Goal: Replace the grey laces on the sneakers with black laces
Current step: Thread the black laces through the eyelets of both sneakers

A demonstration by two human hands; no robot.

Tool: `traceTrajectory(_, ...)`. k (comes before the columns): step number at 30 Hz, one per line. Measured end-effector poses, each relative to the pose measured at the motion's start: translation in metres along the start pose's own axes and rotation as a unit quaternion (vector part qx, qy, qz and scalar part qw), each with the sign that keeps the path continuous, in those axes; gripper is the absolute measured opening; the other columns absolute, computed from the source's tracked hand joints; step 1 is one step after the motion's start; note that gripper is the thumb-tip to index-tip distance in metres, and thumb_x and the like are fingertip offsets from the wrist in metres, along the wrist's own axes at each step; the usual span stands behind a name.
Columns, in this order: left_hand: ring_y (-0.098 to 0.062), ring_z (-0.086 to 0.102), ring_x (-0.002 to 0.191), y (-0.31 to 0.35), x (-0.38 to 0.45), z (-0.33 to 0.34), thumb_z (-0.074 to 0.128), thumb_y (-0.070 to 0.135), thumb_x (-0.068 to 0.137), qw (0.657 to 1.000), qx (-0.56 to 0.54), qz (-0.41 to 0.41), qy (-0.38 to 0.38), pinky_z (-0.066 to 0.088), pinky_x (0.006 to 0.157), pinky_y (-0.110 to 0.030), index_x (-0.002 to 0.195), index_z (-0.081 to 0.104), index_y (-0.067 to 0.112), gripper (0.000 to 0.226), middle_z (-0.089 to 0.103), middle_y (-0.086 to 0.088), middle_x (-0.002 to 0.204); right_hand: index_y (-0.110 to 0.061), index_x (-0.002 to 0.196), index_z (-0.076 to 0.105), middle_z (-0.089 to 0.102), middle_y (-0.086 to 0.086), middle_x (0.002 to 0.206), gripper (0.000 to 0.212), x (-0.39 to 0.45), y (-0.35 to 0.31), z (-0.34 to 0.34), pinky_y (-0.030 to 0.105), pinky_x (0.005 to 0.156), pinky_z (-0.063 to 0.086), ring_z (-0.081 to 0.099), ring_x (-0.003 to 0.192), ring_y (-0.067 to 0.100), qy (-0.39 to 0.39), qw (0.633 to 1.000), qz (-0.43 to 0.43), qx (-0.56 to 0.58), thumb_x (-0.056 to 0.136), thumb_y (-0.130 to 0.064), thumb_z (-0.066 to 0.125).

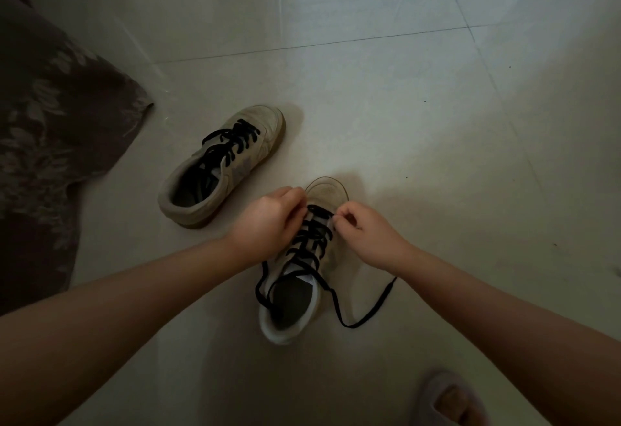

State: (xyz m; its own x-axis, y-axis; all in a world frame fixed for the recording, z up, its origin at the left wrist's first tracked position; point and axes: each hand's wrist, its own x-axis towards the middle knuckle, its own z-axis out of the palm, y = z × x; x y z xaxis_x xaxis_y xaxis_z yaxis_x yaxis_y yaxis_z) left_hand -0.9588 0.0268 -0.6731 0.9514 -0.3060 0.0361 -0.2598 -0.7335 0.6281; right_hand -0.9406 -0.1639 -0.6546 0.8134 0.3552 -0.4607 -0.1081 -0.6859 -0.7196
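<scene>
The near sneaker (302,264) was stood upright on the tiled floor (420,130), toe pointing away, and was threaded with a black lace (311,234) up its eyelets. The left hand (268,220) was held at the toe end of the lacing, its grip curled and pressed together on the lace at the lowest rows. The right hand (368,234) was placed on the other side, thumb and forefinger pinched together on the lace by the front eyelet. One loose lace end (373,308) was trailed over the floor beside the heel; the other was draped across the collar. The second sneaker (218,170), likewise laced in black, was set apart to the far left, angled. A patterned cloth (50,130) was spread along the floor's left edge, and a slippered foot (450,402) was seen near the bottom edge.
</scene>
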Motion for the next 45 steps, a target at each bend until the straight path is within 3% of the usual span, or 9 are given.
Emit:
traceTrajectory(8, -0.012, 0.063, 0.073, -0.009, -0.006, -0.008, 0.064, 0.015, 0.086, 0.999, -0.007, 0.037, -0.008, 0.055, 0.061, -0.031, 0.098, 0.068, 0.011, 0.014, 0.066, -0.001, 0.088, -0.013, 0.089, 0.049, 0.050, -0.001, 0.080, 0.014, -0.004, -0.002, 0.000, 0.015, 0.058, 0.036, 0.045, 0.067, 0.011, 0.011, 0.999, -0.046, -0.011, 0.098, -0.022, 0.045)
traceTrajectory(12, -0.014, 0.065, 0.070, -0.007, -0.006, -0.008, 0.050, 0.032, 0.088, 0.998, 0.009, 0.054, -0.002, 0.055, 0.056, -0.032, 0.099, 0.071, 0.014, 0.030, 0.068, 0.000, 0.085, -0.016, 0.091, 0.049, 0.062, 0.017, 0.094, 0.011, 0.000, -0.002, -0.005, 0.039, 0.076, 0.048, 0.058, 0.088, 0.030, -0.007, 1.000, -0.014, 0.008, 0.099, -0.023, 0.045)
traceTrajectory(18, -0.020, 0.065, 0.063, -0.005, -0.005, -0.005, 0.047, 0.032, 0.090, 0.994, 0.075, 0.075, 0.007, 0.051, 0.047, -0.032, 0.095, 0.071, 0.017, 0.029, 0.068, 0.000, 0.082, -0.017, 0.086, 0.053, 0.051, -0.007, 0.086, 0.008, -0.003, 0.004, 0.001, 0.016, 0.065, 0.040, 0.049, 0.075, 0.002, 0.094, 0.992, -0.074, -0.028, 0.089, -0.017, 0.060)
traceTrajectory(22, -0.021, 0.063, 0.063, 0.003, -0.001, -0.004, 0.036, 0.034, 0.090, 0.997, 0.067, 0.025, 0.019, 0.051, 0.049, -0.035, 0.091, 0.065, 0.013, 0.036, 0.066, -0.001, 0.081, -0.016, 0.086, 0.062, 0.046, -0.010, 0.087, 0.004, -0.016, 0.007, 0.009, 0.027, 0.066, 0.049, 0.049, 0.076, 0.007, 0.119, 0.973, -0.144, -0.137, 0.088, -0.020, 0.062)
traceTrajectory(28, -0.016, 0.063, 0.060, 0.002, -0.001, -0.008, 0.041, 0.032, 0.086, 0.995, 0.070, 0.070, -0.012, 0.049, 0.044, -0.027, 0.098, 0.070, 0.019, 0.034, 0.067, 0.003, 0.084, -0.016, 0.091, 0.063, 0.047, -0.008, 0.086, 0.009, -0.018, 0.002, 0.013, 0.027, 0.071, 0.046, 0.050, 0.076, 0.010, 0.109, 0.983, -0.074, -0.124, 0.088, -0.025, 0.062)
traceTrajectory(35, -0.017, 0.065, 0.063, 0.003, -0.001, -0.002, 0.042, 0.035, 0.086, 0.995, 0.078, 0.061, 0.011, 0.049, 0.046, -0.025, 0.092, 0.073, 0.018, 0.036, 0.068, 0.004, 0.082, -0.015, 0.092, 0.054, 0.050, -0.002, 0.087, 0.010, -0.011, -0.003, 0.011, 0.022, 0.060, 0.038, 0.050, 0.075, 0.015, -0.018, 0.998, 0.007, -0.055, 0.097, -0.021, 0.047)
traceTrajectory(39, -0.015, 0.065, 0.064, 0.002, -0.005, 0.002, 0.047, 0.031, 0.087, 0.996, 0.067, 0.047, 0.027, 0.052, 0.049, -0.027, 0.090, 0.073, 0.018, 0.030, 0.069, 0.004, 0.078, -0.024, 0.085, 0.051, 0.054, 0.004, 0.089, 0.016, -0.015, 0.005, 0.000, 0.043, 0.087, 0.049, 0.055, 0.088, 0.027, -0.084, 0.994, 0.031, 0.062, 0.098, -0.019, 0.044)
traceTrajectory(43, -0.013, 0.065, 0.069, 0.004, -0.007, 0.003, 0.057, 0.025, 0.084, 0.999, 0.001, -0.027, 0.029, 0.055, 0.060, -0.030, 0.090, 0.073, 0.017, 0.019, 0.071, 0.003, 0.080, -0.017, 0.087, 0.050, 0.051, 0.006, 0.090, 0.015, -0.018, 0.003, -0.005, 0.033, 0.084, 0.047, 0.050, 0.087, 0.018, -0.121, 0.984, 0.049, 0.124, 0.099, -0.012, 0.042)
traceTrajectory(45, -0.008, 0.064, 0.070, 0.004, -0.010, 0.001, 0.063, 0.024, 0.085, 0.998, -0.027, -0.052, 0.028, 0.055, 0.063, -0.029, 0.092, 0.072, 0.018, 0.013, 0.070, 0.005, 0.081, -0.017, 0.087, 0.051, 0.052, 0.007, 0.092, 0.015, -0.018, 0.002, -0.005, 0.039, 0.089, 0.047, 0.050, 0.088, 0.019, -0.126, 0.981, 0.056, 0.136, 0.099, -0.013, 0.043)
